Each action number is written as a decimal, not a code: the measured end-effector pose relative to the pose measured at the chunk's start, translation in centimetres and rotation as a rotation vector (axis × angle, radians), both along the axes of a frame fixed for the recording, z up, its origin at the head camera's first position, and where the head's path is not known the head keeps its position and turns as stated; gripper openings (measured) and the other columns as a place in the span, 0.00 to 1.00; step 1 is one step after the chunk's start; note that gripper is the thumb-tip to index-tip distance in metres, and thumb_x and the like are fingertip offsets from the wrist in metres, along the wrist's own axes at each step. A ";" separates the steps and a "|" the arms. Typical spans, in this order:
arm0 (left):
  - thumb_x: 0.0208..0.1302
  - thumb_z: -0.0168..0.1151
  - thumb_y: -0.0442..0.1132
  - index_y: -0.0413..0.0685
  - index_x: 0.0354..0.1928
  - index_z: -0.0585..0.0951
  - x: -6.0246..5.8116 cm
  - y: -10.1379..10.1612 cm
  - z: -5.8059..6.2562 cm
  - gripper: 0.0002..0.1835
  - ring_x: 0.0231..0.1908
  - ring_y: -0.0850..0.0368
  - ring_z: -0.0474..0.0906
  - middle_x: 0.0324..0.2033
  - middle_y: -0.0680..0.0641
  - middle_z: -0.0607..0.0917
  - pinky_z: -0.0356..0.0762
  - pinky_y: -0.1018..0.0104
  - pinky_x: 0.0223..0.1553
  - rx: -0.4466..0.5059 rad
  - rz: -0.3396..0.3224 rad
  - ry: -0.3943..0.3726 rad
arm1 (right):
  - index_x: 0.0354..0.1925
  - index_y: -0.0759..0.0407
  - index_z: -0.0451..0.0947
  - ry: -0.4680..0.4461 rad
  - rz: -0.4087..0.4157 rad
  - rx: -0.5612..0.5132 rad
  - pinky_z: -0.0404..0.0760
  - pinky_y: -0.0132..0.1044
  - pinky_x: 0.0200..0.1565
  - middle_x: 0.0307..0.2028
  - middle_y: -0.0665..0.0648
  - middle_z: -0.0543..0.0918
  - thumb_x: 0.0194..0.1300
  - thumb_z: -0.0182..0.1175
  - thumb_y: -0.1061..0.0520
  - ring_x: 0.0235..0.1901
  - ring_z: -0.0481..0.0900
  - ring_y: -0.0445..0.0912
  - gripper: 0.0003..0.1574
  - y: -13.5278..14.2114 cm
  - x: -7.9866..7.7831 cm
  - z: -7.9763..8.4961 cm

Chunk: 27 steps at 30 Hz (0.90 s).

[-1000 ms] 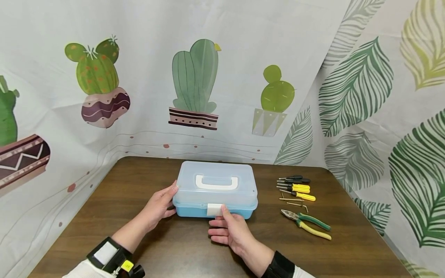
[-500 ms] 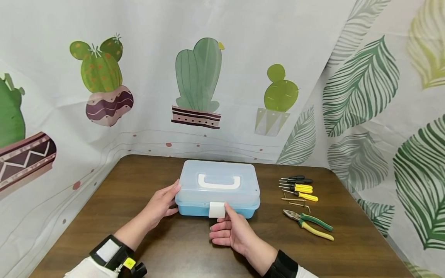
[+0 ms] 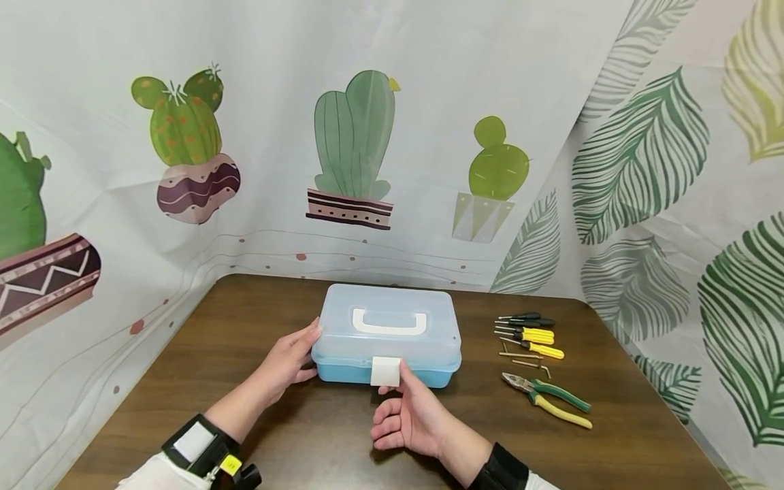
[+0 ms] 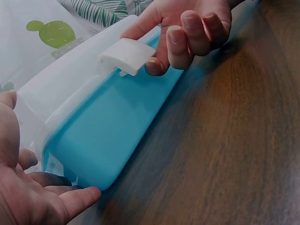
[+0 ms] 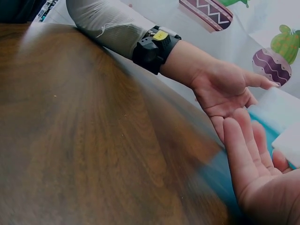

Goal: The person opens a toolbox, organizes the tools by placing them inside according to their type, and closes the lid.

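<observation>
"What does the left edge of the work show?"

"A person's left hand [image 3: 292, 357], fingers loosely extended, rests against the end of a rectangular plastic box [image 3: 380, 348] without closing around it. The box sits toward the back of a dark brown wood-grain surface [image 3: 153, 381], its translucent lid [image 3: 343, 306] down on a light-blue base [image 3: 343, 373]."

"And at the front?"

"A white plastic latch [image 3: 385, 371] stands at the middle of the box's near side, pinched between thumb and index finger of the right hand [image 3: 413, 418]; the other fingers hang half-curled, holding nothing."

"What lies to the right?"

"Well apart from the box, black-handled screwdrivers [image 3: 540, 322] line up behind yellow-handled screwdrivers [image 3: 537, 333]. Nearer the person are thin brass-coloured hex keys [image 3: 520, 355], then metal pliers [image 3: 534, 393] with one green grip and one yellow, jaws pointing toward the box."
</observation>
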<state>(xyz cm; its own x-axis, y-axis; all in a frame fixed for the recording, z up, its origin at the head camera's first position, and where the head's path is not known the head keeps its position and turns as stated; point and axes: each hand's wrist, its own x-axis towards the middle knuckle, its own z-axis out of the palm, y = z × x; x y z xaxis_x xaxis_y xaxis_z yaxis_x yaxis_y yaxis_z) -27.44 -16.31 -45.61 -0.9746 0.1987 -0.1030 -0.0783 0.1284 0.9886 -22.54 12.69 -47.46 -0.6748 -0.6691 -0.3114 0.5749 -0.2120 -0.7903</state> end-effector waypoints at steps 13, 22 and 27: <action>0.74 0.48 0.68 0.58 0.82 0.56 0.0 0.1 0.0 0.42 0.75 0.30 0.59 0.81 0.37 0.55 0.76 0.38 0.63 0.004 0.003 -0.010 | 0.62 0.54 0.54 0.056 0.127 -0.126 0.90 0.43 0.41 0.33 0.49 0.88 0.78 0.35 0.26 0.35 0.91 0.45 0.38 1.5 -0.7 -0.1; 0.74 0.49 0.68 0.58 0.82 0.56 0.1 0.1 0.1 0.42 0.75 0.28 0.58 0.81 0.37 0.54 0.76 0.38 0.63 0.005 0.005 -0.009 | 0.65 0.52 0.58 0.088 0.182 -0.192 0.89 0.44 0.43 0.37 0.51 0.87 0.81 0.34 0.36 0.39 0.91 0.47 0.28 2.1 -1.0 -0.1; 0.75 0.48 0.68 0.59 0.82 0.55 0.1 0.0 0.0 0.42 0.75 0.29 0.58 0.81 0.37 0.53 0.76 0.37 0.63 0.006 0.001 -0.013 | 0.55 0.53 0.67 0.107 0.238 -0.227 0.89 0.43 0.46 0.38 0.49 0.89 0.81 0.31 0.43 0.41 0.91 0.45 0.23 2.3 -1.0 -0.5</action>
